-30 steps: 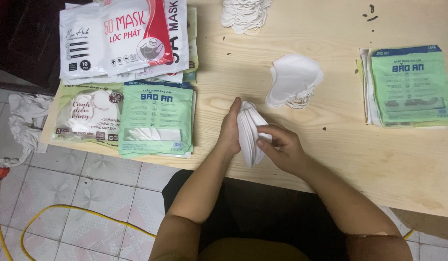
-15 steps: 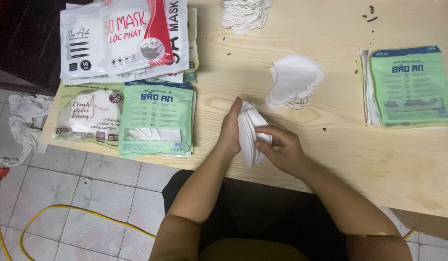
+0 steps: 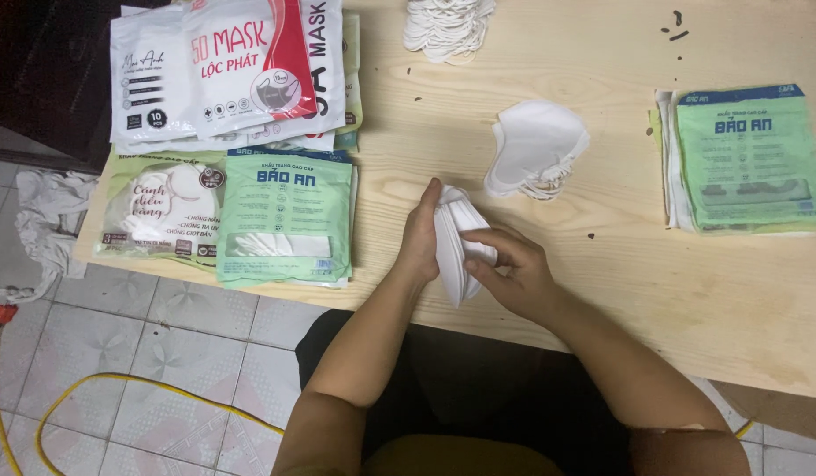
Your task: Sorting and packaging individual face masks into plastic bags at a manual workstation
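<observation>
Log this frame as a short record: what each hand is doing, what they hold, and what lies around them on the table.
left hand: flat against the left side of the held masks
right hand: fingers curled around the right side
held masks: white stack, on edge between both hands
loose mask pile: beyond the hands, apart from them
green packets: stacked at right
green packet: left of the left hand
table: pale wood

Upright stack of white masks (image 3: 455, 249)
</observation>
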